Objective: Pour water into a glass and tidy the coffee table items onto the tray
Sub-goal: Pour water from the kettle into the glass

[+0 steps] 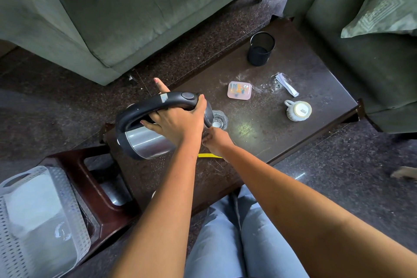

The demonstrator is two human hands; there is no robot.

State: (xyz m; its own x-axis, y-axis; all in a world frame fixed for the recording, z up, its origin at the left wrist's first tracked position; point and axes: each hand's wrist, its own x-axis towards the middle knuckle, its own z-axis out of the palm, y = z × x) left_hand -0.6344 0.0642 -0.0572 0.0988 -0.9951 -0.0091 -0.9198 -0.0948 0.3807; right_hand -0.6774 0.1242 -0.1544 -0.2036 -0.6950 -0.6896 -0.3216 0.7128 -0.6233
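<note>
A steel electric kettle (146,142) with a black handle is tilted over the dark coffee table (316,70), its spout end above a clear glass (221,119). My left hand (178,122) grips the handle from above, with one finger sticking out past it. My right hand (215,140) holds the near side of the glass, fingers curled at its base. On the table lie a pink plastic box (239,90), folded paper (286,84), an upturned white cup (299,110) and a black mesh pen holder (261,48). A dark wooden tray (99,207) sits at the table's near left end.
A white perforated basket (74,221) rests at the lower left by the tray. Green sofas stand behind the table and to its right. A yellow strip (209,155) pokes out under my right forearm. Greenish crumbs (244,128) lie by the glass. My knees are below.
</note>
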